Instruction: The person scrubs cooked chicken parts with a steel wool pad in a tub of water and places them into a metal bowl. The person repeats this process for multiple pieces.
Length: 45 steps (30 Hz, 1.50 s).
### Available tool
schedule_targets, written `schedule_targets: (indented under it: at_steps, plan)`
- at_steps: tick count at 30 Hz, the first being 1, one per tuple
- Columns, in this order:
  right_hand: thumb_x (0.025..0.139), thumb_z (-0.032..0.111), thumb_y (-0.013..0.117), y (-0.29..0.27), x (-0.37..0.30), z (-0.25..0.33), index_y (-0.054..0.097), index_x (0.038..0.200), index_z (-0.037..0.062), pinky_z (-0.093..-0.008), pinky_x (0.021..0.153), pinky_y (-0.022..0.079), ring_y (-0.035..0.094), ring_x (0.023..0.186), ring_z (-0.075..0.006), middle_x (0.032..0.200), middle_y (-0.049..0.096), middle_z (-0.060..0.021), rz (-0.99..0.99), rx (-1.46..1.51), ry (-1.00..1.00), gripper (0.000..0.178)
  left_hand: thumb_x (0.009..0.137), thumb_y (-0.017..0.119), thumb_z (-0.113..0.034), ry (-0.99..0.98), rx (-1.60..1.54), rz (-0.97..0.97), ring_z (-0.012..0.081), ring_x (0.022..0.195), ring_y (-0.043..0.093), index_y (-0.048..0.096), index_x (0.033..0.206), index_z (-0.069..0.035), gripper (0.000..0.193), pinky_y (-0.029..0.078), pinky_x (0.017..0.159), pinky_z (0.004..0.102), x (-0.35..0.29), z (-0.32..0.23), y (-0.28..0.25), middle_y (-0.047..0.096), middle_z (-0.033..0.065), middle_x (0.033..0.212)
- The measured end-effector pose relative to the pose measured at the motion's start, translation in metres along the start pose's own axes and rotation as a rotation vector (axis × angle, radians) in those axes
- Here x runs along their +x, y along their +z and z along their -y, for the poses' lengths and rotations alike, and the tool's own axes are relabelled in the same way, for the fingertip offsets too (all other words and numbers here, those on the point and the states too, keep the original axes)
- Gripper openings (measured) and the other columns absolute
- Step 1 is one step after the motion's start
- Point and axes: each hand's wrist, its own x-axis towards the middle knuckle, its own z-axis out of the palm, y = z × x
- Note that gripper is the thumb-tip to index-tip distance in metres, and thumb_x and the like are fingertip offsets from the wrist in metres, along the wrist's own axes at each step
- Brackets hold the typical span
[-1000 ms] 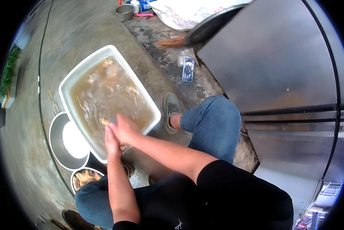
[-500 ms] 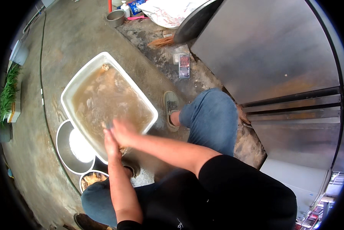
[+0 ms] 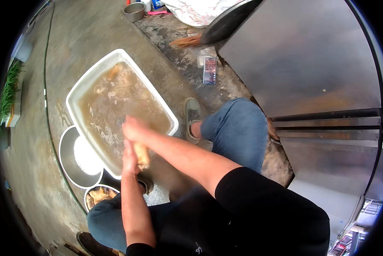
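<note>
A big white rectangular tub [image 3: 74, 100] of cloudy brown water stands in front of me, with a few pale lumps showing at the surface. Over its near edge my left hand [image 3: 130, 158] is closed around a yellowish-tan, elongated piece [image 3: 141, 156] that looks like meat; its rounded end sticks out toward me. My right hand [image 3: 134, 129], smeared by motion, is closed just beyond the left one, above the water. Something small and greyish shows at its fingers, too blurred to name.
A round metal pot [image 3: 66, 161] and a bowl of tan pieces [image 3: 99, 194] stand left of the tub. A phone [image 3: 209, 71] lies on the floor beyond my shoe [image 3: 192, 115]. Steel cabinet doors [image 3: 310, 59] rise on the right; a straw broom [image 3: 187, 41] and small pan [image 3: 134, 12] lie farther off.
My right hand has moved slightly up and away from the left. More of the tan piece now shows between my hands. The view has shifted a little.
</note>
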Motion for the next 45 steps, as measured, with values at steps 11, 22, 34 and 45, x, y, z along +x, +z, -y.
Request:
schedule_targets:
  at_steps: [11, 22, 34, 45]
  plan:
    - [0.083, 0.022, 0.068, -0.026, 0.048, -0.098, 0.048, 0.118, 0.005, -0.0471, 0.091, 0.046, 0.057, 0.105, -0.0398, 0.111, 0.058, -0.0214, -0.148, -0.555, -0.347, 0.043, 0.072, 0.08, -0.017, 0.177, -0.183, 0.286, 0.0191, 0.1, 0.058, 0.042, 0.131, -0.003, 0.071, 0.05, 0.086, 0.0348, -0.006, 0.0, -0.011, 0.058, 0.0073, 0.11]
    - [0.08, 0.026, 0.072, 0.011, 0.067, -0.117, 0.047, 0.134, -0.0048, -0.0394, 0.101, 0.043, 0.054, 0.121, -0.0319, 0.129, 0.055, -0.0253, 0.097, 0.314, 0.001, 0.067, 0.072, 0.074, -0.011, 0.304, -0.12, 0.027, 0.0223, 0.106, 0.056, 0.039, 0.132, -0.003, 0.07, 0.047, 0.09, 0.0359, -0.013, -0.014, -0.023, 0.055, 0.0101, 0.117]
    - [0.093, 0.039, 0.055, 0.015, -0.016, -0.002, 0.054, 0.111, -0.0033, -0.0471, 0.085, 0.048, 0.062, 0.099, -0.0402, 0.105, 0.063, -0.0272, -0.076, 0.09, -0.147, 0.046, 0.067, 0.073, -0.012, 0.268, 0.024, 0.123, 0.0226, 0.098, 0.058, 0.039, 0.13, 0.001, 0.073, 0.05, 0.082, 0.0356, -0.03, -0.013, -0.017, 0.058, 0.0118, 0.112]
    - [0.095, 0.041, 0.048, 0.012, -0.045, -0.022, 0.055, 0.111, -0.0025, -0.047, 0.087, 0.047, 0.061, 0.097, -0.0407, 0.106, 0.06, -0.0272, -0.082, 0.023, -0.214, 0.046, 0.066, 0.057, -0.007, 0.182, -0.288, 0.197, 0.0274, 0.088, 0.062, 0.046, 0.127, -0.002, 0.062, 0.055, 0.075, 0.0361, -0.013, -0.007, -0.02, 0.061, 0.0132, 0.106]
